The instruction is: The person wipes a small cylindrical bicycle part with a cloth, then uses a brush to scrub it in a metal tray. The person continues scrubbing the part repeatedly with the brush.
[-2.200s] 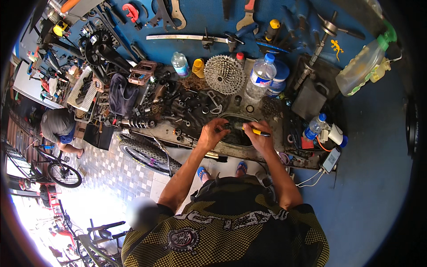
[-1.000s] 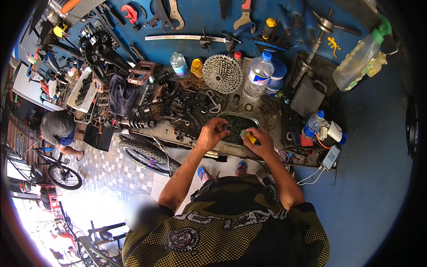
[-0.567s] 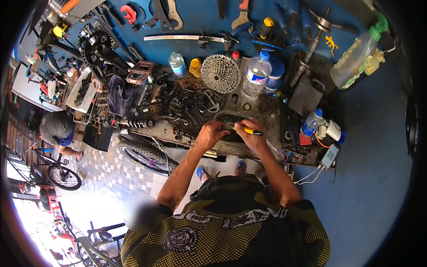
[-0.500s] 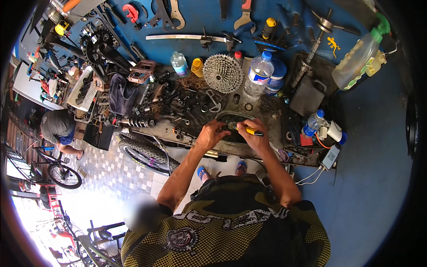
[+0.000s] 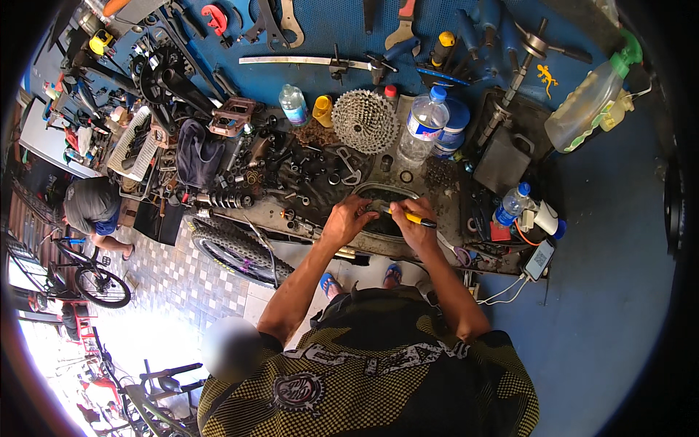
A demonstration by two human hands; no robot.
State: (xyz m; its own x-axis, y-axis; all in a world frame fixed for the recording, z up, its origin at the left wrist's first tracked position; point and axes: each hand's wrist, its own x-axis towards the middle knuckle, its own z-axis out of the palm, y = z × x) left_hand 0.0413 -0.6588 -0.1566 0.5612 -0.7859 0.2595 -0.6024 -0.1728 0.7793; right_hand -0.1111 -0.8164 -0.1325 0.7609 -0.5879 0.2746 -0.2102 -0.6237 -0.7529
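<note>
Above an oval grey tray (image 5: 399,191) with a dark inside, both hands work close together at the bench's near edge. My right hand (image 5: 415,231) is closed around a slim tool with a yellow-and-black handle (image 5: 418,218), its other end pointing toward my left fingers. The tool's tip is too small to make out. On the left side of the tray, my left hand (image 5: 345,221) is closed in a pinch, thumb and fingers near the tip. Whatever it pinches is small and dark, and I cannot name it.
Behind the tray stand a bicycle cassette (image 5: 365,121) and a clear water bottle (image 5: 423,125). Loose bike parts (image 5: 302,164) crowd the bench's left. A phone (image 5: 539,260) with a white cable lies at the right corner. A bicycle wheel (image 5: 240,251) leans below. Another person (image 5: 95,207) bends far left.
The yellow-and-black handle has tilted slightly, and more of it shows past my right hand. My left hand stays nearly in place.
</note>
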